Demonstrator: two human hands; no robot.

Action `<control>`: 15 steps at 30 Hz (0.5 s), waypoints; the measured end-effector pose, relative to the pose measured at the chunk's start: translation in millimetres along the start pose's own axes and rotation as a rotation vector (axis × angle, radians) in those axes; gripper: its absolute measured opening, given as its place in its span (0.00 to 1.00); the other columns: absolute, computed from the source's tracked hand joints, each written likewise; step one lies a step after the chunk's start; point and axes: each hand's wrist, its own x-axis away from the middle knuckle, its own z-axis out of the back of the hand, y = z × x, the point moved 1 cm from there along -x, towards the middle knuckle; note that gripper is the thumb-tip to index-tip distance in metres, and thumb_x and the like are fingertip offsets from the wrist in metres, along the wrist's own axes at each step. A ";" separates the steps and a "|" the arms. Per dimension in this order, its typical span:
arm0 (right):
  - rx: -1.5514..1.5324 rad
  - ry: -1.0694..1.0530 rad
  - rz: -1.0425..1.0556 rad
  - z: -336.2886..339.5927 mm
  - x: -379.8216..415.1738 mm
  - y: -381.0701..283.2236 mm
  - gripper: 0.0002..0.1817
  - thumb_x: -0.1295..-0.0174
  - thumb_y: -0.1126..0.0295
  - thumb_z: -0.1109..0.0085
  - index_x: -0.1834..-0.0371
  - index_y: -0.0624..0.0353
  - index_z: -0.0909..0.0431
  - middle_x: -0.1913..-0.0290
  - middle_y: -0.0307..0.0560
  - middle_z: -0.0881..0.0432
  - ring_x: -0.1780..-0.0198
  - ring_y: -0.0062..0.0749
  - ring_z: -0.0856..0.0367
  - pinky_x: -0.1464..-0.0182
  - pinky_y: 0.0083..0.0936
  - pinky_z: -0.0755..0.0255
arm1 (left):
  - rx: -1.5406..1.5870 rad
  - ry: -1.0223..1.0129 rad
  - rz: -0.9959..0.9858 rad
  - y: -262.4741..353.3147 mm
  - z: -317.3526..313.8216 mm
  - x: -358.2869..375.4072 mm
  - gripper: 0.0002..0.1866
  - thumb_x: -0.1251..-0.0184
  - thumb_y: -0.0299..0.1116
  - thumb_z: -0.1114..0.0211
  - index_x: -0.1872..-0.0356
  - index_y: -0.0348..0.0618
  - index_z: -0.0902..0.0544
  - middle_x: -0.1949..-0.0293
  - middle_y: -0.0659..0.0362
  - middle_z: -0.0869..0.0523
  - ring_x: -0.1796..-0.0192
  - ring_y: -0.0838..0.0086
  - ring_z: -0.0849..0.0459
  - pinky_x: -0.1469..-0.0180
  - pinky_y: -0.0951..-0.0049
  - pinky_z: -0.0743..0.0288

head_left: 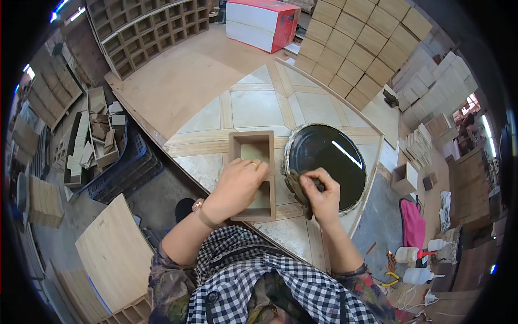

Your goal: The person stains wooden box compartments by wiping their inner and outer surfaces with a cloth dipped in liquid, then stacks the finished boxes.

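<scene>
A brown two-compartment wooden box (252, 136) lies in front of me with its hollows facing up. Across its middle is my left hand (241, 182), fingers curled down at the divider and closed on the box; the fingertips are partly hidden. To its right is a round basin (365, 190) of dark liquid, its rim crusted. My right hand (322, 195) pinches a dark, wet-looking rag (295, 189) at the basin's left rim, and part of the rag hangs down over that edge.
A pale tile-patterned board (256, 109) lies under the box and basin. Wooden blocks (350, 46) are stacked at the back right, near a red-and-white carton (263, 24). A blue crate (125, 170) stands at left. Glue bottles (418, 276) and pliers (390, 279) lie right.
</scene>
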 end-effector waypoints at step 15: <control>0.346 -0.289 0.223 -52.9 -16.6 -11.4 0.10 0.44 0.63 0.37 0.73 0.59 0.19 0.69 0.54 0.19 0.69 0.50 0.19 0.65 0.42 0.25 | 0.070 0.164 0.240 -18.0 -15.7 16.0 0.13 0.58 0.29 0.24 0.69 0.37 0.15 0.65 0.50 0.14 0.40 0.54 0.24 0.45 0.61 0.26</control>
